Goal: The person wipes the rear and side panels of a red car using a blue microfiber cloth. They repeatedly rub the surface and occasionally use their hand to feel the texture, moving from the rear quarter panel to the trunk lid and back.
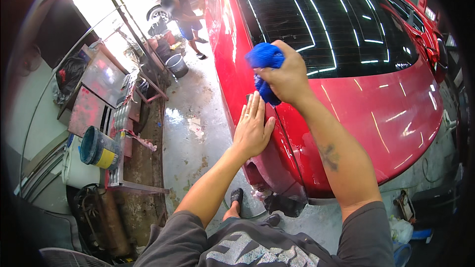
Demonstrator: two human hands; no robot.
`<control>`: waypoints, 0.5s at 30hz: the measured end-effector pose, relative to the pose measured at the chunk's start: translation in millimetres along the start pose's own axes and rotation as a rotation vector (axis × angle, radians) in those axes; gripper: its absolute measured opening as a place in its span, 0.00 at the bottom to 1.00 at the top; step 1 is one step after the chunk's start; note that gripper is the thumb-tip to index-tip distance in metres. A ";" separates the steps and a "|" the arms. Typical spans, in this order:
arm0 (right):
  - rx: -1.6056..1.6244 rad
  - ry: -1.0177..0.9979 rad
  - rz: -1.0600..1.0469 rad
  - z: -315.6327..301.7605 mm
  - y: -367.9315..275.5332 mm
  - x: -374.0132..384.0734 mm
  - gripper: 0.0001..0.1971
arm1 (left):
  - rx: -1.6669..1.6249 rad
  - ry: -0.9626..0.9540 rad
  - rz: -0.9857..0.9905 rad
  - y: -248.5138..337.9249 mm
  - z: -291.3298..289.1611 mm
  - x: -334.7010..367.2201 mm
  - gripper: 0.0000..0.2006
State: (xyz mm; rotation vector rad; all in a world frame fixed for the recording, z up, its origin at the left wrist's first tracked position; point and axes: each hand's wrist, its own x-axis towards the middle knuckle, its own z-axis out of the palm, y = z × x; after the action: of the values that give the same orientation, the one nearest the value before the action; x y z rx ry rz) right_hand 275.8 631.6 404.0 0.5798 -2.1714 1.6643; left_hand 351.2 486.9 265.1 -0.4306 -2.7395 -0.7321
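Note:
A red car (pixel 230 64) stands in front of me with its rear side toward me. My right hand (pixel 291 76) is closed around a bunched blue cloth (pixel 266 58), which is slightly blurred and hangs over the car's rear corner beside the back window (pixel 326 24). Flat on the wet side panel below it rests my left hand (pixel 252 128), fingers stretched out and close together. A dark edge shows at its fingertips; whether it is a pad under the hand or part of the car, I cannot tell. The trunk lid (pixel 366 118) looks dull.
Along the left stands a metal bench (pixel 141 186) with a teal bucket (pixel 99 148) on it. A dark bucket (pixel 176 65) sits on the wet concrete floor (pixel 190 104). Farther off, another person (pixel 187 12) bends beside the car. Plastic bags (pixel 402 230) lie at lower right.

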 end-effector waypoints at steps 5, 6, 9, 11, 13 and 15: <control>0.186 0.221 0.049 -33.5 66.2 -33.7 0.16 | 0.137 -0.053 0.061 27.2 -5.6 -16.9 0.42; 0.150 0.258 0.053 -36.5 70.6 -47.0 0.16 | 0.128 -0.053 0.058 22.1 -9.1 -6.7 0.42; 0.161 0.247 -0.022 -41.8 80.5 -49.1 0.18 | 0.130 -0.019 0.108 -4.0 -15.5 40.8 0.39; 0.067 0.205 -0.123 -45.4 84.5 -50.2 0.20 | 0.130 0.040 0.150 -7.0 -14.9 44.9 0.38; -0.155 0.170 -0.264 -47.4 81.7 -54.4 0.22 | 0.119 0.062 0.149 -7.2 -11.0 39.0 0.37; -0.162 0.089 -0.240 -43.4 70.8 -59.1 0.23 | 0.106 0.069 0.144 -1.8 -6.1 24.9 0.37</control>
State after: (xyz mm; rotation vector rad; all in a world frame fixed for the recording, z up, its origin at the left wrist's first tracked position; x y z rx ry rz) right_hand 291.1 696.3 326.8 0.6764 -2.0586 1.3505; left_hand 328.8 487.6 277.7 -0.5613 -2.6358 -0.5517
